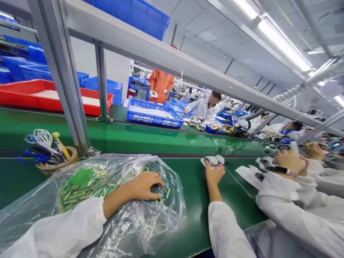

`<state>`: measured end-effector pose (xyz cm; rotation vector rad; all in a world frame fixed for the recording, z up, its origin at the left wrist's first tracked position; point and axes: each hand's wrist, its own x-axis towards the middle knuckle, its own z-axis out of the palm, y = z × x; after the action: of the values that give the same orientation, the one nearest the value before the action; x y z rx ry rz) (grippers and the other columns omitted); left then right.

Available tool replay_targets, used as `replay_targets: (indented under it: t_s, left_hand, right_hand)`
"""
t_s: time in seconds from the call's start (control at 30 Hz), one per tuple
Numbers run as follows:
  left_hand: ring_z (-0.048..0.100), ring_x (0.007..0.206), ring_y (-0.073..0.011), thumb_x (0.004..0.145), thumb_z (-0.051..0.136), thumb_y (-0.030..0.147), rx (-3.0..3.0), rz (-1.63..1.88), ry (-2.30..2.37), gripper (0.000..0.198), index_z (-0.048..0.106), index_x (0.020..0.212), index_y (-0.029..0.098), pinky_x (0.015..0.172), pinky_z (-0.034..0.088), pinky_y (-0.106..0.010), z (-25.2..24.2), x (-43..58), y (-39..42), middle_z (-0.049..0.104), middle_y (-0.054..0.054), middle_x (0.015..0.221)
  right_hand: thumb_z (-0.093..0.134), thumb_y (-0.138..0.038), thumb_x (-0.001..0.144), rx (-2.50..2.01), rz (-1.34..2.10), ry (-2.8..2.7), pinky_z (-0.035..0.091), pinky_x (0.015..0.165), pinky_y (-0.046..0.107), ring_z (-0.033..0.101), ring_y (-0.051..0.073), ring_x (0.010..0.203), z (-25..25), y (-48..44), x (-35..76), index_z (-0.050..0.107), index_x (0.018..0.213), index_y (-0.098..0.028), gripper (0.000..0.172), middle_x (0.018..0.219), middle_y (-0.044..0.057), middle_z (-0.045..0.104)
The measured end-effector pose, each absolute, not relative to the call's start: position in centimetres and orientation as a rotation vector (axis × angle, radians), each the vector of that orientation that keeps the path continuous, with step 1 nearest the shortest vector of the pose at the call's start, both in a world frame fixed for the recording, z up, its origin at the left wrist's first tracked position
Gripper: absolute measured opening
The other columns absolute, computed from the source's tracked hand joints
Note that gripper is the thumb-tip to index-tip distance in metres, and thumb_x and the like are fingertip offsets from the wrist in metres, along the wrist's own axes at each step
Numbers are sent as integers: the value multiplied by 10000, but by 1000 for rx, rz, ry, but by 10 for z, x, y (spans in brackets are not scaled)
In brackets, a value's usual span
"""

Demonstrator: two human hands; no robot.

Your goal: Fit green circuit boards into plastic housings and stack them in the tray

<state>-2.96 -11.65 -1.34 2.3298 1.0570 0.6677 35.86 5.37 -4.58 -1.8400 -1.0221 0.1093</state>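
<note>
While the left hand (pixel 147 184) curves loosely over slim green-and-yellow pieces (pixel 73 196) in a crumpled clear bag (pixel 134 234), any grip impossible to tell, the right hand (pixel 214 173), fingers closed, holds a small grey-and-white device (pixel 213 160) over the green worktop (pixel 195 195).

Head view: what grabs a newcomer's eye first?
Probably the clear plastic bag of small green pieces, spread across the lower left, with the left hand over it. Next, the bright red tray at far left and the person in orange near upper centre, beyond the blue basket.
</note>
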Motion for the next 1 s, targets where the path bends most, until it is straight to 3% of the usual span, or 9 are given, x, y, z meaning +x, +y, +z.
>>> replay_targets:
  t_s: [0.1, 0.17, 0.23, 0.3, 0.4, 0.5, 0.67, 0.87, 1.0]
  left_hand:
    - [700, 1129, -275, 962, 798, 598, 2466, 602, 968, 374, 849, 1200, 314, 1023, 431, -391, -18, -28, -119, 774, -73, 1237]
    - [702, 1118, -253, 1015, 745, 579, 2489, 563, 904, 289, 879, 1088, 334, 1023, 411, -391, -19, -28, -122, 795, -56, 1199]
    - [712, 1085, -235, 1044, 707, 571, 2469, 533, 848, 308, 888, 1019, 323, 1017, 406, -394, -18, -28, -123, 815, -48, 1151]
    - [721, 1062, -235, 1031, 704, 615, 2431, 506, 819, 355, 888, 1038, 312, 1012, 413, -408, -16, -32, -123, 824, -49, 1148]
    - [717, 1105, -267, 972, 732, 693, 2404, 426, 814, 422, 881, 1093, 318, 1021, 418, -439, -11, -39, -121, 810, -51, 1222]
    - [695, 1140, -296, 934, 758, 718, 2418, 372, 860, 432, 876, 1066, 323, 996, 417, -449, -11, -41, -117, 799, -58, 1189]
    - [689, 1030, -270, 953, 737, 725, 2454, 437, 933, 468, 836, 996, 270, 940, 412, -424, -21, -33, -115, 804, -65, 1008]
    - [723, 1061, -291, 1014, 716, 619, 2572, 383, 995, 395, 803, 1020, 234, 1013, 461, -441, -22, -27, -121, 813, -81, 1018]
    - [743, 969, -266, 984, 778, 506, 2479, 390, 1158, 289, 781, 994, 217, 863, 516, -361, -19, -27, -123, 812, -72, 1003]
  right_hand:
    - [779, -629, 764, -1974, 224, -989, 534, 1049, 556, 677, 467, 1226, -47, 62, 356, 562, 1422, -106, 868, 1409, 347, 637]
    - [715, -548, 831, -2059, 270, -1008, 545, 973, 574, 715, 484, 1145, -49, 66, 358, 651, 1312, -119, 647, 1246, 328, 718]
    - [649, -450, 854, -2101, 249, -1007, 544, 873, 565, 740, 472, 1005, -54, 68, 362, 724, 1052, -178, 344, 998, 275, 749]
    - [627, -424, 847, -2063, 154, -981, 520, 775, 537, 713, 431, 825, -56, 68, 363, 658, 801, -253, 179, 755, 192, 680]
    - [602, -445, 840, -1919, 59, -1025, 443, 666, 466, 561, 325, 609, -47, 57, 352, 482, 646, -314, 263, 571, 88, 536]
    - [542, -474, 854, -1657, 139, -1190, 365, 621, 405, 451, 255, 577, -25, 33, 318, 425, 649, -313, 286, 546, 41, 499]
    - [499, -479, 895, -1230, 351, -1402, 376, 613, 336, 477, 206, 610, -3, -15, 240, 506, 732, -274, 263, 606, -3, 543]
    - [548, -454, 897, -1069, 464, -1663, 282, 526, 292, 363, 146, 504, -12, -62, 173, 357, 651, -297, 349, 520, -66, 376]
    - [569, -527, 930, -1034, 464, -1859, 278, 560, 300, 409, 149, 489, -18, -62, 154, 385, 626, -289, 428, 509, -48, 434]
